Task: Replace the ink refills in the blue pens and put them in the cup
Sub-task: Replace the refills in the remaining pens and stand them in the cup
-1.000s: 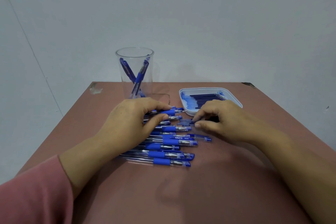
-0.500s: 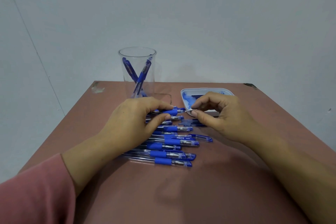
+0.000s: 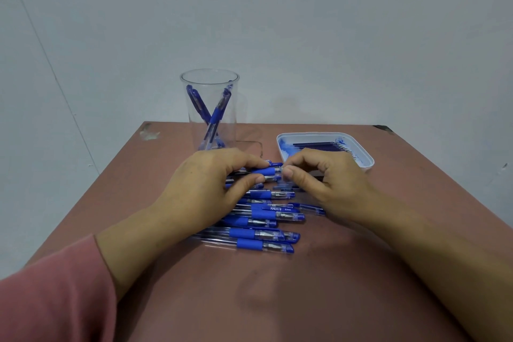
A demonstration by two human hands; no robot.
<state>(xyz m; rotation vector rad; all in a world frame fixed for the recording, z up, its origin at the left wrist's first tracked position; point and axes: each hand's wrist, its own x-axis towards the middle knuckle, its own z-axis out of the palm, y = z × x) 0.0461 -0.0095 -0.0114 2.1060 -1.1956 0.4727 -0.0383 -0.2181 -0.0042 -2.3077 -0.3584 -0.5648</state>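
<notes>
A pink sleeve point(image 3: 55, 294) is seen at the near left edge, over the reddish-brown tabletop point(image 3: 277, 300). Just beyond, a pile of blue pens point(image 3: 263, 233) is laid side by side, tips to the right. On one pen in the middle of the pile "KREAT" can be read; the small size mark beside it is too fine to be made out. The left part of the pile is covered by the left hand point(image 3: 205, 186), whose grip is clenched with forefinger and thumb on the held pen point(image 3: 268, 171) at the far end of the pile. The tip end of that pen is pinched by the right hand point(image 3: 330, 180); what lies between its fingertips cannot be told. Behind the right hand a white tray point(image 3: 366, 159), stained with blue ink, is partly hidden; dark refills point(image 3: 319, 146) are laid in it. Farther left a clear cup point(image 3: 233, 108) is stood upright, with finished pens point(image 3: 216, 114) crossed inside. A chipped patch point(image 3: 150, 132) is seen at the far left corner.
</notes>
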